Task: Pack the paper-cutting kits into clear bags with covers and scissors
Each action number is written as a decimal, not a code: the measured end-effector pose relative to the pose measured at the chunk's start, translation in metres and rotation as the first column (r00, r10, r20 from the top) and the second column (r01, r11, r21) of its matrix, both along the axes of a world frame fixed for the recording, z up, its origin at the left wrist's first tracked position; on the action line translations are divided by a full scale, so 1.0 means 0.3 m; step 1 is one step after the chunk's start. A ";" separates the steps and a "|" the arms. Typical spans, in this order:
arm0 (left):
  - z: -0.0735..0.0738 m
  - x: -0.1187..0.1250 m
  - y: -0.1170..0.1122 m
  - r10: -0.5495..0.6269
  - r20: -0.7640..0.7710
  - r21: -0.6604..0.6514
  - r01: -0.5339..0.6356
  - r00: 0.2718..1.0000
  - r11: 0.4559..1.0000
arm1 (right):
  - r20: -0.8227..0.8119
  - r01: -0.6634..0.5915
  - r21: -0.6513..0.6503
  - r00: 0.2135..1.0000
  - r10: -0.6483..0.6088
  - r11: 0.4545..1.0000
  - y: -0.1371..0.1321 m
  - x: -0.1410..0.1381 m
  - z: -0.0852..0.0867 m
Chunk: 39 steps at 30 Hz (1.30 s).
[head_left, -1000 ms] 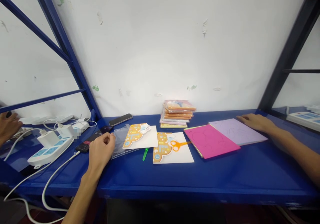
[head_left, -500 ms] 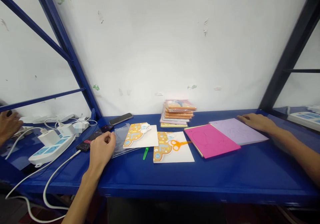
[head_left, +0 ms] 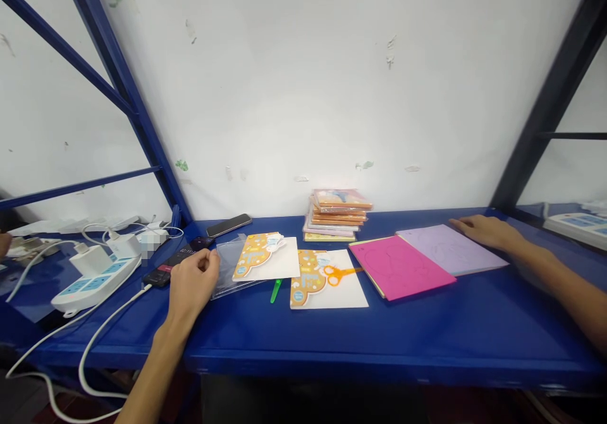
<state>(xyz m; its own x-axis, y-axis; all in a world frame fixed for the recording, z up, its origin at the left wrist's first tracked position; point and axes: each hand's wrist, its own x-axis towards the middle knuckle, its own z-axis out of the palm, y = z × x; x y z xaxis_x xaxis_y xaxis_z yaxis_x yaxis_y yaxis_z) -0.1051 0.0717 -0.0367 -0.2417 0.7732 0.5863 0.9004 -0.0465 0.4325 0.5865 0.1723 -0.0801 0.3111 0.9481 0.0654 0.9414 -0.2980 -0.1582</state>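
My left hand [head_left: 195, 278] rests loosely curled on the blue table, beside a clear plastic sleeve [head_left: 225, 290]; nothing shows in its fingers. My right hand [head_left: 484, 230] lies with fingers stretched out at the far corner of a lavender sheet [head_left: 455, 250]. A magenta sheet [head_left: 403, 266] with faint line drawings overlaps the lavender one. Orange scissors [head_left: 336, 275] lie on a white and orange patterned booklet [head_left: 344, 294], their blades reaching toward the magenta sheet. A similar booklet [head_left: 284, 261] sits partly on the sleeve. Between the booklets, a green tool [head_left: 275, 291] is partly hidden.
A stack of plastic-wrapped booklets [head_left: 337, 215] stands by the wall. Behind my left hand are a black phone [head_left: 230, 224] and another lit phone [head_left: 177, 261]. A white power strip [head_left: 97, 283] with plugs and cables lies at left. Blue frame posts [head_left: 137, 114] rise at the side.
Both my hands stay where they were, and the papers and booklets have not moved. Another person's hand at the far left has drawn back almost out of view.
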 end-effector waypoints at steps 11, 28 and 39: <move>0.000 0.000 0.002 -0.002 0.003 0.003 0.002 1.000 1.000 | 0.001 0.003 -0.013 1.000 -0.003 1.000 -0.005 -0.011 0.007; -0.002 0.001 0.001 -0.004 0.002 0.009 0.004 1.000 1.000 | -0.007 0.001 -0.009 1.000 -0.001 1.000 -0.014 -0.022 0.019; -0.003 -0.001 0.003 -0.011 0.000 0.018 0.011 1.000 1.000 | 0.001 -0.003 0.006 1.000 0.003 1.000 0.002 0.005 0.001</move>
<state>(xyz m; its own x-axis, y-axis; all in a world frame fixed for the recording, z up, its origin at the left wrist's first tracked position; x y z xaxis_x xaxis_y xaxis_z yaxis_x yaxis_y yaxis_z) -0.1055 0.0727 -0.0376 -0.2337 0.7651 0.6000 0.8997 -0.0638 0.4319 0.5879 0.1729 -0.0797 0.3081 0.9486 0.0717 0.9424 -0.2940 -0.1592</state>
